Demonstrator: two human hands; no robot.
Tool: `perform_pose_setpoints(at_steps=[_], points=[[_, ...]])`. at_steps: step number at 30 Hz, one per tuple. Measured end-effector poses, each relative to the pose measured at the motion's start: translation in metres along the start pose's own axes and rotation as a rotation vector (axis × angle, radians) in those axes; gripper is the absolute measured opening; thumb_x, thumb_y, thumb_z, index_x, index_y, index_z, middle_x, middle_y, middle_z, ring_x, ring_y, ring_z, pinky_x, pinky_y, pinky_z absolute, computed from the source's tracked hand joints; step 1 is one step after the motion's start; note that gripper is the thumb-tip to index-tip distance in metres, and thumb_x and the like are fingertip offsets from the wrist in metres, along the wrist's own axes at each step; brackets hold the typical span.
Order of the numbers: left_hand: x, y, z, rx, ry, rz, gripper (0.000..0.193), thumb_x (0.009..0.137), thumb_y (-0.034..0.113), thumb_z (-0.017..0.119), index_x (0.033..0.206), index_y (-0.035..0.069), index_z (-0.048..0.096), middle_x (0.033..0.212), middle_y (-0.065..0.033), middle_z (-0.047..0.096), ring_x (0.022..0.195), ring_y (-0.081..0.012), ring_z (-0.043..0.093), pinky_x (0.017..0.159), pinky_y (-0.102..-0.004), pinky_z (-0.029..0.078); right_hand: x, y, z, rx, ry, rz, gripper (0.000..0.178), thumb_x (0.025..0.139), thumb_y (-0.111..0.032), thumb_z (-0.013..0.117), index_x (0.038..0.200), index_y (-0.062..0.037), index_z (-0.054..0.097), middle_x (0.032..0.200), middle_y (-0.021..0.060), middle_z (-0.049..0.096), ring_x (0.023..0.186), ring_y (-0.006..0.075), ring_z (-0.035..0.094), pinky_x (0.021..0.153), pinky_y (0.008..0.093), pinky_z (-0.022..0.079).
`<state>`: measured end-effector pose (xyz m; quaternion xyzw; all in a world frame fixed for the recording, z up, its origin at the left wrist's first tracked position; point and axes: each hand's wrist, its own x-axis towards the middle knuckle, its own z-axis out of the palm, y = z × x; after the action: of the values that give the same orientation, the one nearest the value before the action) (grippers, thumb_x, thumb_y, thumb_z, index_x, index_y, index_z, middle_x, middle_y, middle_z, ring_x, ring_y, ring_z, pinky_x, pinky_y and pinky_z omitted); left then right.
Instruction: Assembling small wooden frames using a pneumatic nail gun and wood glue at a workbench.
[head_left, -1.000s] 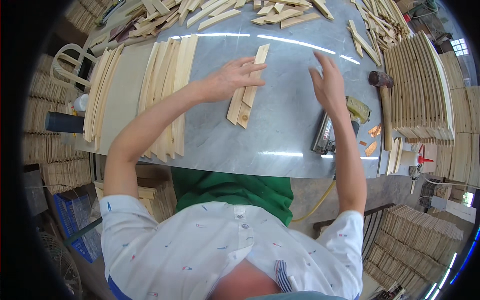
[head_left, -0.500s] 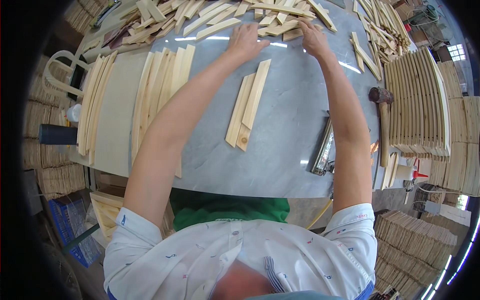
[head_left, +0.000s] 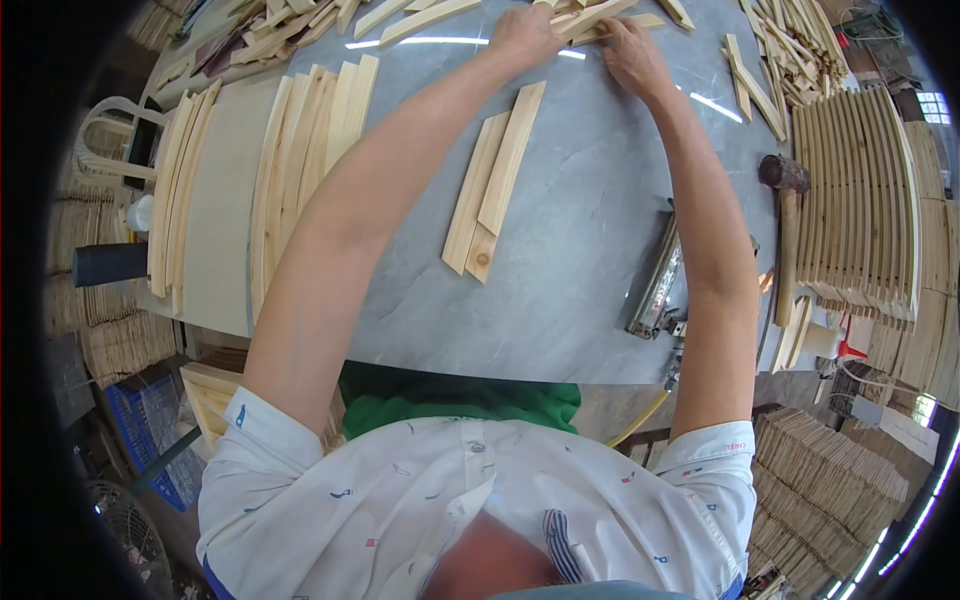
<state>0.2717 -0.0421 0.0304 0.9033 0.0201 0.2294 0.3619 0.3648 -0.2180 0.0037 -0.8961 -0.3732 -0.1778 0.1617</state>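
At the far side of the grey table, both my arms reach into a heap of short pale wooden strips with slanted ends. My left hand (head_left: 527, 38) is closed at the left end of a wooden strip (head_left: 597, 17), its fingertips partly hidden. My right hand (head_left: 636, 58) pinches the strips at their right side with thumb and fingers; exactly which pieces it holds is hard to make out. Nearer me, two longer wooden strips (head_left: 489, 185) lie side by side on the table (head_left: 570, 260), angled and overlapping slightly.
A nail gun (head_left: 656, 285) with a yellow hose lies beside my right forearm. Further right are a wooden-handled mallet (head_left: 786, 225) and a stack of slatted wooden frames (head_left: 858, 200). Long strips (head_left: 305, 150) stand in rows at the left. More strips (head_left: 790, 60) are piled at the far right.
My hands have drawn closer together at the heap and closed on strips there. The view has shifted, so the table's far part sits higher in the picture.
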Motion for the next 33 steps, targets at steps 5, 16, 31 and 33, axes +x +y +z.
perform_pose_setpoints(at_steps=[5, 16, 31, 33], points=[[0.017, -0.046, -0.030, 0.057, -0.377, -0.121, 0.035, 0.075, 0.031, 0.063, 0.085, -0.002, 0.065, 0.088, -0.0259, 0.064, 0.085, -0.0382, 0.063, 0.074, -0.0452, 0.049, -0.006, -0.024, -0.025, 0.077, -0.106, 0.163, 0.035, 0.080, -0.009, 0.048, 0.114, -0.0036, 0.056, 0.120, 0.0182, 0.054, 0.107, 0.0352, 0.054, 0.092, 0.0413, 0.045], [-0.035, -0.040, -0.179, -0.037, -0.614, -0.030, 0.020, 0.075, 0.017, 0.063, 0.091, 0.004, 0.062, 0.078, 0.0011, 0.056, 0.072, -0.0075, 0.051, 0.064, -0.0244, 0.041, -0.018, -0.015, -0.013, -0.137, 0.033, -0.027, 0.040, 0.083, -0.007, 0.045, 0.121, -0.0107, 0.057, 0.129, 0.0119, 0.052, 0.116, 0.0298, 0.050, 0.092, 0.0414, 0.044], [-0.024, -0.005, -0.175, 0.656, -1.307, 0.227, 0.030, 0.060, -0.005, 0.066, 0.089, 0.002, 0.066, 0.077, -0.0098, 0.063, 0.075, -0.0230, 0.062, 0.064, -0.0357, 0.048, -0.037, -0.102, -0.069, 0.014, -0.231, 0.219, 0.031, 0.085, -0.023, 0.057, 0.106, -0.0003, 0.059, 0.102, 0.0184, 0.062, 0.086, 0.0299, 0.062, 0.077, 0.0382, 0.049], [-0.028, -0.014, -0.156, 0.747, -1.351, 0.194, 0.034, 0.062, -0.004, 0.066, 0.095, 0.003, 0.066, 0.086, -0.0117, 0.065, 0.082, -0.0252, 0.063, 0.069, -0.0356, 0.049, -0.046, -0.132, -0.080, 0.213, -0.247, 0.360, 0.032, 0.085, -0.023, 0.057, 0.108, 0.0000, 0.059, 0.099, 0.0187, 0.063, 0.084, 0.0295, 0.063, 0.075, 0.0372, 0.049]])
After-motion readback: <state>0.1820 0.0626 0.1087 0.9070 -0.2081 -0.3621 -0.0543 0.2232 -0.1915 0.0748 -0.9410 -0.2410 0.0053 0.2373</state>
